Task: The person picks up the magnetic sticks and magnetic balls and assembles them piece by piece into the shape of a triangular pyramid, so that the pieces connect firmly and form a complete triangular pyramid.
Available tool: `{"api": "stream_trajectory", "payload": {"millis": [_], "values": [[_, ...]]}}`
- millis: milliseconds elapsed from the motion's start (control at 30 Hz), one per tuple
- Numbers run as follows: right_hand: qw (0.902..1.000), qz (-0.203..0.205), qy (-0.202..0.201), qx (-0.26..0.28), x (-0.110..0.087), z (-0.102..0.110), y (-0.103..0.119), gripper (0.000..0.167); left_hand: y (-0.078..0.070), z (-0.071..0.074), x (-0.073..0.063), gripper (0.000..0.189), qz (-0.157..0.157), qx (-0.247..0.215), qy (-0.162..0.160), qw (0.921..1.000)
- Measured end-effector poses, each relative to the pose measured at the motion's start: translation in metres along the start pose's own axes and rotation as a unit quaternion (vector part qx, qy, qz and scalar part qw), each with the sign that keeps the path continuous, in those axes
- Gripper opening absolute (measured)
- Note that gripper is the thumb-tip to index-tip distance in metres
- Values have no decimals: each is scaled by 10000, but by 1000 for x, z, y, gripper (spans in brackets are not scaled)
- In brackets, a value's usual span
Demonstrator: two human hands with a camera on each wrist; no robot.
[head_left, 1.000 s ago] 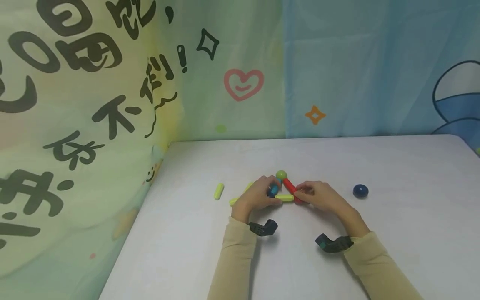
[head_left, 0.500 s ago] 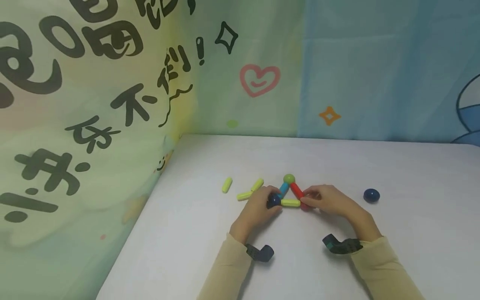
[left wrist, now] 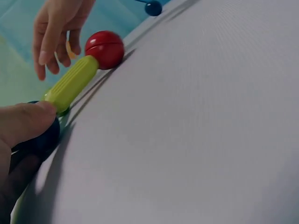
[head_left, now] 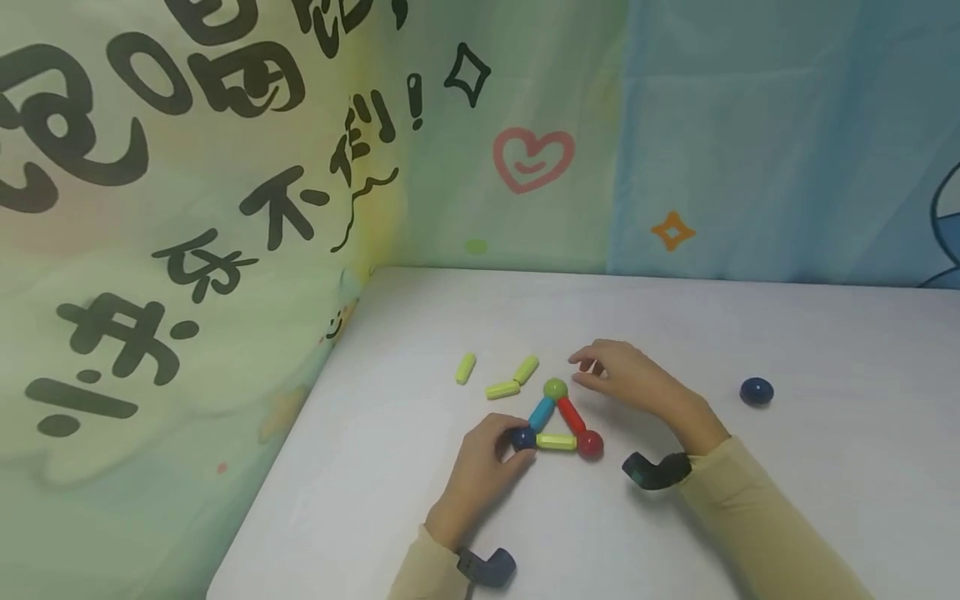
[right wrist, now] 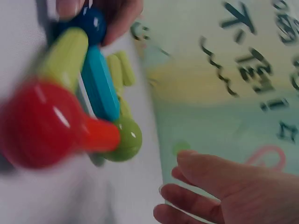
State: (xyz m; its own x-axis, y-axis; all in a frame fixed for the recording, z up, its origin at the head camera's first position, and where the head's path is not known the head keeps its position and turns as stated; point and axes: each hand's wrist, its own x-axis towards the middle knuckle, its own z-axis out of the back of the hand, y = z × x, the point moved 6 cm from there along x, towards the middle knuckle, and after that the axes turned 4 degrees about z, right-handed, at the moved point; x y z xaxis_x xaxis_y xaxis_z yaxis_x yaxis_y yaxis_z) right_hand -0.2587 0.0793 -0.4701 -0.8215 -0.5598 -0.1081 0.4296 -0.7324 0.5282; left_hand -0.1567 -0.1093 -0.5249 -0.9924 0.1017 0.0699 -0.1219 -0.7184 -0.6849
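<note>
A triangle of rods and balls lies on the white table. Its corners are a dark blue ball (head_left: 522, 438), a red ball (head_left: 590, 445) and a green ball (head_left: 555, 388). A light blue rod (head_left: 542, 413), a red rod (head_left: 572, 416) and a yellow-green rod (head_left: 557, 442) join them. My left hand (head_left: 480, 462) pinches the dark blue ball between thumb and fingers; the left wrist view shows the thumb (left wrist: 28, 122) against it. Beyond the green ball, my right hand (head_left: 630, 375) hovers with loosely bent fingers, holding nothing.
Behind the triangle lie three loose yellow-green rods, one single rod (head_left: 466, 368) and a pair whose nearer rod (head_left: 502, 390) almost meets the farther one (head_left: 527, 369). Another dark blue ball (head_left: 757, 392) sits at the right. Printed curtains border the table (head_left: 825, 500).
The triangle has come nearer to me, led by my left hand on the dark blue ball. My right hand has let go of the red corner and moved away toward the back.
</note>
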Motion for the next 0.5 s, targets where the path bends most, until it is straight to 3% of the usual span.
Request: {"api": "stream_trajectory", "payload": {"millis": [233, 367, 500], "values": [[9897, 1004, 595, -834, 43, -20, 48, 30, 36, 36, -36, 37, 366, -183, 54, 9991], [9813, 1364, 669, -1185, 58, -37, 69, 28, 57, 61, -52, 38, 597, -221, -276, 9976], [9760, 1474, 680, -1451, 67, -52, 80, 29, 71, 78, -56, 39, 816, -322, -601, 9943]]}}
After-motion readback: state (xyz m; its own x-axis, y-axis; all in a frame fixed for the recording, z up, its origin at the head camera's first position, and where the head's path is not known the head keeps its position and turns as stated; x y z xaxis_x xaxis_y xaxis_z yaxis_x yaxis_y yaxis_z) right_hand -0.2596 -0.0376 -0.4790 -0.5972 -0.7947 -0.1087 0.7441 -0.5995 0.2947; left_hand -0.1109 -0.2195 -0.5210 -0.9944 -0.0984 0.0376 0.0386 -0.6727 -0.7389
